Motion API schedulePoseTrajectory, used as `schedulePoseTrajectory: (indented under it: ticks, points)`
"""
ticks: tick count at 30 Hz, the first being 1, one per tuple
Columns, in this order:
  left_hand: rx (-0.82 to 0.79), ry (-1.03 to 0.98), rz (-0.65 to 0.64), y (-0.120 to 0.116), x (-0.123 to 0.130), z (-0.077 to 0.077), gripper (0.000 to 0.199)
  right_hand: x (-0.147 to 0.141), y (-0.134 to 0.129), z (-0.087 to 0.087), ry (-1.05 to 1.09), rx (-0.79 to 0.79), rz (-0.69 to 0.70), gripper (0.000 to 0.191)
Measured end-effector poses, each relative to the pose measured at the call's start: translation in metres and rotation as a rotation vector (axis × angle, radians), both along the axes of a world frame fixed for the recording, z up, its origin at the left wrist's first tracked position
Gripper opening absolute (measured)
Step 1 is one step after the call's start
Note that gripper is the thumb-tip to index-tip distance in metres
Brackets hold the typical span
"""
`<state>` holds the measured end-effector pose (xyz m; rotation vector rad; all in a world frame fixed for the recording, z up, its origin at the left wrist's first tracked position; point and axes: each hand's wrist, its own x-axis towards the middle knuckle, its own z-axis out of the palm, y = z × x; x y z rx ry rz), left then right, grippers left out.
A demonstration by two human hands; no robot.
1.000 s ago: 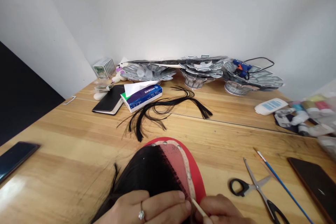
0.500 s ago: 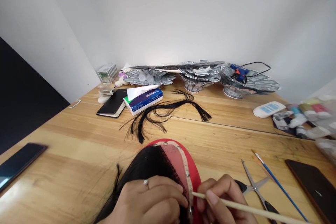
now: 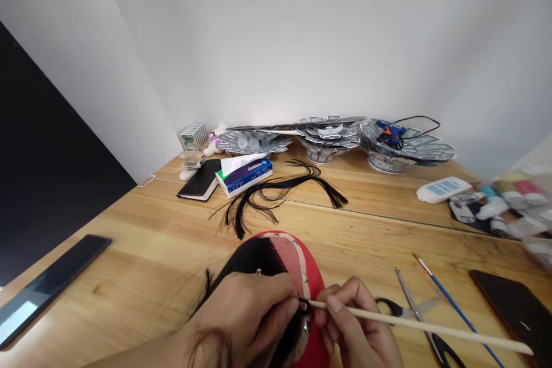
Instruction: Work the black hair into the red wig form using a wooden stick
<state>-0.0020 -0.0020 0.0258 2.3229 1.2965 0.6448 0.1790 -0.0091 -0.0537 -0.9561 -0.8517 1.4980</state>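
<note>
Shifted since half a second back: left hand (image 3: pixel 248 322) now further over the black hair, covering more of it, ring turned out of sight; right hand (image 3: pixel 356 328) a little higher, long pale stick (image 3: pixel 414 328) still slanting off toward the right edge. Left grip pinching a small black loop of hair at the stick's tip, fingers curled tight; right grip pressed together around the stick near that tip. All at the near edge of the tabletop (image 3: pixel 142 264), atop the red domed wig form (image 3: pixel 317 276), with its pinkish lace strip and small metal pins. Lower part of the form and both wrists cut off by the frame; exact hold of the loop too small to make out. Hair glossy, fine, straight; stick smooth, round, thin; tabletop pale grained wood. Behind, a loose bundle of black hair (image 3: pixel 276 190) fanned in a curve, beside a blue tissue box (image 3: pixel 245 175) and a matte black notebook (image 3: pixel 200 181). Right of the hands, steel scissors (image 3: pixel 420 313) with black handles, partly hidden under the stick, and a thin blue paintbrush (image 3: pixel 457 310). Blurred bottles at far right, hard to tell apart.
</note>
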Motion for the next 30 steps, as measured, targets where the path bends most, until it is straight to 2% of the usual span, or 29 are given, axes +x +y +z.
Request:
schedulePoseTrajectory:
  ticks: [6, 10, 16, 24, 30]
  points:
    - [-0.073, 0.331, -0.027, 0.005, 0.007, 0.009, 0.026, -0.003, -0.002, 0.0, -0.039, -0.005, -0.04, 0.037]
    - [-0.079, 0.521, 0.0, 0.005, 0.018, 0.023, 0.023, -0.002, -0.002, 0.003, -0.057, -0.003, -0.043, 0.039]
    - [-0.122, 0.686, 0.0, 0.006, 0.031, 0.04, 0.024, -0.004, -0.003, 0.007, -0.07, -0.009, -0.046, 0.042]
    - [-0.181, 0.786, -0.025, 0.007, 0.04, 0.042, 0.02, -0.006, 0.0, 0.004, -0.038, -0.005, -0.023, 0.04]
    - [-0.199, 0.809, -0.047, 0.004, 0.041, 0.034, 0.021, -0.006, 0.0, 0.001, -0.025, -0.033, -0.029, 0.041]
